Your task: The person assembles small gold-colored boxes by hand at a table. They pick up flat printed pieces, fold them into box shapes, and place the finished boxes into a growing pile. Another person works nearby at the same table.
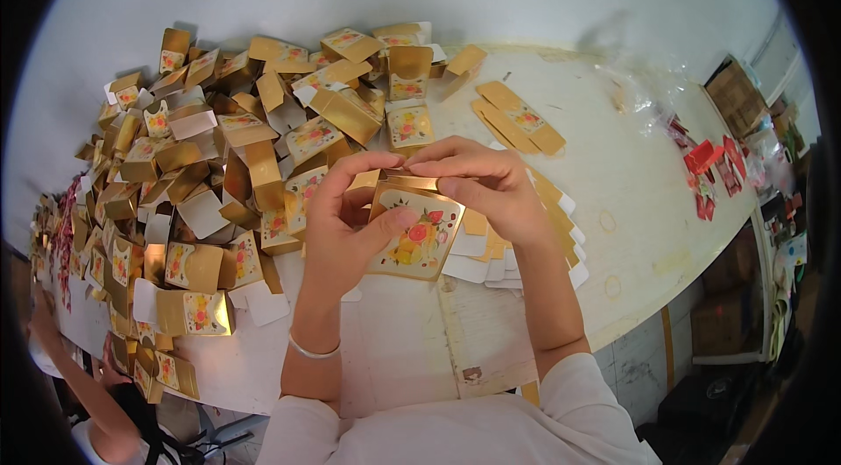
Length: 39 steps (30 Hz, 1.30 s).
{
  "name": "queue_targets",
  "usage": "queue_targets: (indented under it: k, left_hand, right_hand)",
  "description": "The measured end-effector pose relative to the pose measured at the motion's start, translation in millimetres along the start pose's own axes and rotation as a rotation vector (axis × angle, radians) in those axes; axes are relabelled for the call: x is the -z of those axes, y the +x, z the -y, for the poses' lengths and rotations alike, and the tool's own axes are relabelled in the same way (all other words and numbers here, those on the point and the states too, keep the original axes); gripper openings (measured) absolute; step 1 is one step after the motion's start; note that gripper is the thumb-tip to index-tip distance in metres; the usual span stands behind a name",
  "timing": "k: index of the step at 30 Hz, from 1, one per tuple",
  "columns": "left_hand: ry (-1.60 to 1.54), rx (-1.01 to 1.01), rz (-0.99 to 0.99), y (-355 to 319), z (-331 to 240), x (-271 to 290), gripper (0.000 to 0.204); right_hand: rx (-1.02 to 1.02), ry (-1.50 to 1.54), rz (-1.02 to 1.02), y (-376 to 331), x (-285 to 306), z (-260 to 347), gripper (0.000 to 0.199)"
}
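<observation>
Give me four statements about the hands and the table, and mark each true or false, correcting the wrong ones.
1. The left hand and right hand hold one gold box. True.
2. A bracelet circles the right wrist. False: the bracelet is on the left wrist.
3. Red packets lie toward the table's right end. True.
4. The big heap is right of the held box. False: the heap of boxes is left of it.

The central folding carton (pixel 419 241) is gold and cream, with red-and-yellow fruit-like print; packets (pixel 703 157) at three o'clock are red.
</observation>
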<state>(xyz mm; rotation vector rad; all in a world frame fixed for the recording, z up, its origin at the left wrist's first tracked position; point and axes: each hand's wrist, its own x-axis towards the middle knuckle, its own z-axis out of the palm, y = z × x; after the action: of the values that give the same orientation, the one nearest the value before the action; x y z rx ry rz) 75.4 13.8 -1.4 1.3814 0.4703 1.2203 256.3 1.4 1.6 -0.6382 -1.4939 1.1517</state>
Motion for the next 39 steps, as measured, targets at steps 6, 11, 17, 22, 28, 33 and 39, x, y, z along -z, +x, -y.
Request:
queue_targets:
  k: [6, 11, 17, 22, 28, 33, 39]
  left_hand:
    - [0.032, -0.07, -0.146, 3.1, 13.7, 11.7, 0.029]
    - [0.035, -0.089, -0.145, -9.2, 5.1, -1.9, 0.02]
    - [0.996, -0.649, -0.347, -28.8, -66.3, 28.3, 0.018]
    - [2.189, -0.275, -1.283, -3.0, -174.7, 196.3, 0.055]
    - [1.581, -0.675, -0.652, -18.5, -110.2, 91.4, 0.043]
    - [1.104, -0.479, -0.343, -12.8, -52.3, 34.2, 0.036]
    - [0.845, -0.448, -0.251, 2.3, -20.1, 9.1, 0.033]
  right_hand:
    - [0.243, -0.52, -0.012, 0.4, -33.5, -1.5, 0.029]
    - [0.064, -0.498, -0.09, -8.3, -41.0, 15.1, 0.033]
    - [0.213, -0.482, -0.212, -16.0, 0.0, 28.0, 0.039]
    - [0.047, -0.411, -0.35, -9.0, 19.0, 20.1, 0.025]
    - [-0.157, -1.097, -0.338, -23.4, 92.8, -53.3, 0.027]
    - [-0.206, -1.394, -0.199, -13.1, 56.5, -106.6, 0.029]
    - [0.021, -1.522, -0.368, -12.5, 53.7, -146.3, 0.029]
